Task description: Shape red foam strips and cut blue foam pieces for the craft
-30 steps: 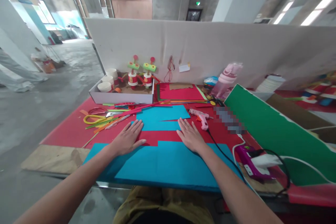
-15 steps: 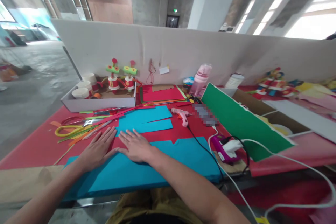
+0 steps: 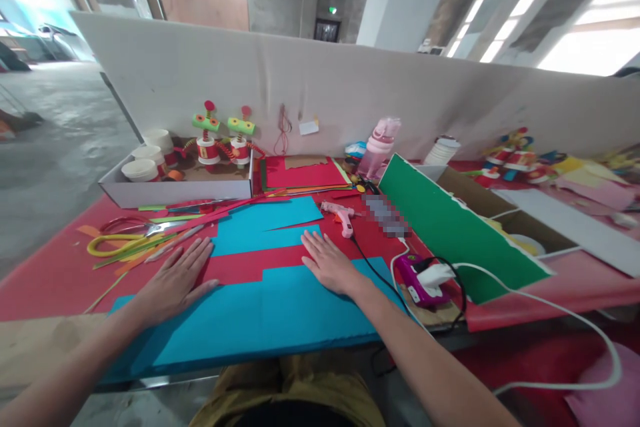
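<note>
Blue paper (image 3: 235, 320) covers the front of the table and folds over its edge. My left hand (image 3: 175, 280) lies flat at its back left, fingers stretched out onto the red table cover. Palm down, my right hand (image 3: 327, 263) rests on the right part of the same blue paper, its fingertips near another blue piece (image 3: 265, 219) with a slit in it. Neither hand holds anything. A pink hot glue gun (image 3: 341, 215) lies just beyond my right hand. Left of my left hand are yellow-handled scissors (image 3: 117, 245) among coloured paper strips (image 3: 145, 250).
A white box (image 3: 175, 192) at the back left holds paper cups and two cup figures (image 3: 207, 147). A pink bottle (image 3: 379, 147) stands by the partition. To the right are a green board (image 3: 450, 233) and a purple power strip (image 3: 423, 283) with cables.
My right hand has slid to the right across the blue paper, away from my left hand. My left hand stays flat in nearly the same place. The camera view has shifted slightly.
</note>
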Demonstrator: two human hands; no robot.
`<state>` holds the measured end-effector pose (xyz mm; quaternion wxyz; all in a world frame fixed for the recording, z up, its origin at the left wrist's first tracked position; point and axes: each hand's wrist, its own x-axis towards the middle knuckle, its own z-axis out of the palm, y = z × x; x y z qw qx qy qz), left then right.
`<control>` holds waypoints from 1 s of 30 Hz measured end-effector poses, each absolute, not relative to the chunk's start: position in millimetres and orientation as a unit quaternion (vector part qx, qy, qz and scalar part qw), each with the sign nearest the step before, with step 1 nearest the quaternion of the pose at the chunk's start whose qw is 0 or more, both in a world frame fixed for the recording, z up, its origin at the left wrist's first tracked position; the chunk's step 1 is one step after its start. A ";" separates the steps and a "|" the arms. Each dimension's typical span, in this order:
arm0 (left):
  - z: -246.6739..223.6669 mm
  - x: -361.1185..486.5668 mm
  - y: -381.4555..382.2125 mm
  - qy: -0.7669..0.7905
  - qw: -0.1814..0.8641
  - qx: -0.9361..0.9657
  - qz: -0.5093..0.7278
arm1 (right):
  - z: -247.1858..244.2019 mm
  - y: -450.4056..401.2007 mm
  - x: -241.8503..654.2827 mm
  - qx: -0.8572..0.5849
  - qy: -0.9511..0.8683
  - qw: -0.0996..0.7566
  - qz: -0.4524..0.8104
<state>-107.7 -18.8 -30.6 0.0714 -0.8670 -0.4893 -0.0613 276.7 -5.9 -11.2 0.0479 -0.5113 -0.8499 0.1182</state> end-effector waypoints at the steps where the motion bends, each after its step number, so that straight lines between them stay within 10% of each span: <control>1: -30.4 -108.1 -18.7 -0.489 0.072 -0.867 -0.060 | -9.1 -6.5 276.6 -0.520 -0.845 0.042 0.116; 30: 68.3 -168.2 31.1 -0.730 0.016 -0.681 -0.063 | -21.7 16.4 180.3 -0.437 -0.890 0.093 0.090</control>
